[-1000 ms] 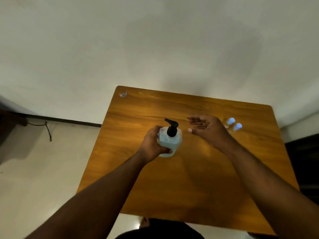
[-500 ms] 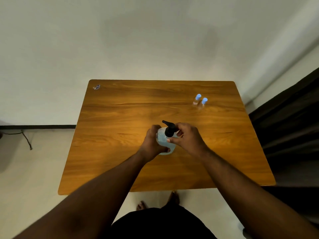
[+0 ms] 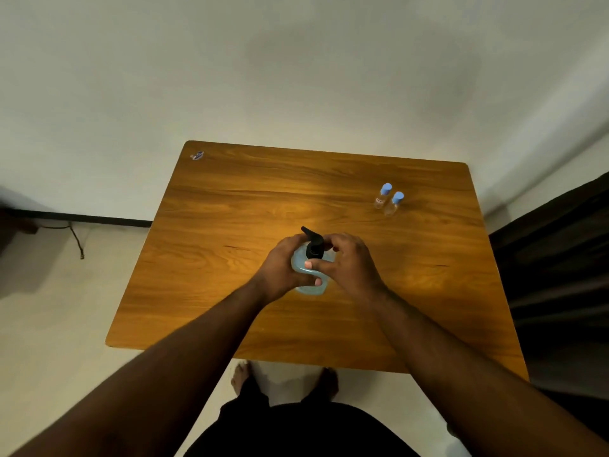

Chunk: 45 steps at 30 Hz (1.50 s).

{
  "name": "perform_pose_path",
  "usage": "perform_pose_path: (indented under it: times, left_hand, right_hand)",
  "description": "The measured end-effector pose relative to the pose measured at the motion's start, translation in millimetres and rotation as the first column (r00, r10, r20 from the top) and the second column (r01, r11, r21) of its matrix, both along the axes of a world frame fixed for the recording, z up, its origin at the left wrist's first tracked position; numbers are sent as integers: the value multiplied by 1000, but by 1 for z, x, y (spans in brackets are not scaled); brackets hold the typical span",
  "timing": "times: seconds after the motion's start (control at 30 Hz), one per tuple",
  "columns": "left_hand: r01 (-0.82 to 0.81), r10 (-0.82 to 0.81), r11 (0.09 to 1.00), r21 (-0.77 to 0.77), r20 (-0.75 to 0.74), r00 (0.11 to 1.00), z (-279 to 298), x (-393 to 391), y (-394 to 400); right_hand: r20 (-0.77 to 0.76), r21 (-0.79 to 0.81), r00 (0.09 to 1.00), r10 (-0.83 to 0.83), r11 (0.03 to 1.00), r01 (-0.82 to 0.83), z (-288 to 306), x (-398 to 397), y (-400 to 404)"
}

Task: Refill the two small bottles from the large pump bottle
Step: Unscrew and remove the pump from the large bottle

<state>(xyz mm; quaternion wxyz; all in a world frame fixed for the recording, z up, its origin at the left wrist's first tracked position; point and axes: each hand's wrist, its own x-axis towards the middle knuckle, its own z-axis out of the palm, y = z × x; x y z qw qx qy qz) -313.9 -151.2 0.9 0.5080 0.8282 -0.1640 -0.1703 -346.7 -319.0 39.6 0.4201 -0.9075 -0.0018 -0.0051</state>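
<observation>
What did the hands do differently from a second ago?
The right hand came over from beside the small bottles and took hold of the black pump. The left hand kept gripping the large pump bottle. The small bottles stayed capped and untouched.

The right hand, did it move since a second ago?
Yes. The right hand was open in the air between the pump bottle and the two small bottles; it has come left and now grips the black pump collar.
</observation>
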Motion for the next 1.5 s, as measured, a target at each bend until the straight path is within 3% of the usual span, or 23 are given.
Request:
perform_pose_path:
  times: [0.17, 0.27, 0.37, 0.5, 0.63, 0.7, 0.8, 0.9, 1.03, 1.17, 1.3, 1.5]
  left_hand:
    - [72, -76, 993, 91, 42, 996, 3, 5, -3]
    - [91, -91, 994, 66, 2, 996, 7, 10, -5]
    - [67, -66, 997, 45, -41, 997, 7, 8, -1]
    - [72, -69, 996, 44, -71, 995, 3, 11, 7]
    - [58, -56, 998, 34, -74, 996, -2, 8, 7]
    - [49, -47, 999, 22, -72, 996, -3, 7, 7]
    - [52, -51, 998, 31, -31, 998, -6, 8, 5]
    - [33, -33, 999, 30, -10, 999, -8, 7, 0]
    - [45, -49, 996, 71, 49, 998, -8, 14, 3]
    - [-5, 0, 997, 73, 69, 998, -9, 23, 5]
    - [-30, 26, 997, 67, 59, 998, -8, 29, 6]
    - [-8, 4, 997, 80, 54, 999, -5, 37, 8]
  right_hand:
    - [-17, -74, 1000, -10, 997, 8, 8, 9, 8]
    - [-24, -94, 1000, -17, 995, 15, 14, 10, 6]
    - [-41, -129, 996, 84, 988, -88, 18, 14, 5]
    - [-77, -51, 945, 319, 945, -323, 26, 22, -3]
    - [-228, 10, 879, 418, 904, -428, 29, 36, -13]
    - [-231, 1, 910, 344, 936, -353, 29, 37, -12]
    - [-86, -70, 970, 227, 970, -233, 28, 30, -5]
    - [-48, -39, 968, 247, 968, -249, 26, 26, -4]
    - [-120, 47, 945, 304, 953, -301, 26, 27, -11]
    - [-55, -114, 977, 204, 971, -209, 19, 26, -4]
    - [66, -133, 991, 116, 985, -107, 14, 28, 1]
    - [73, -117, 997, 37, 993, -28, 10, 38, 17]
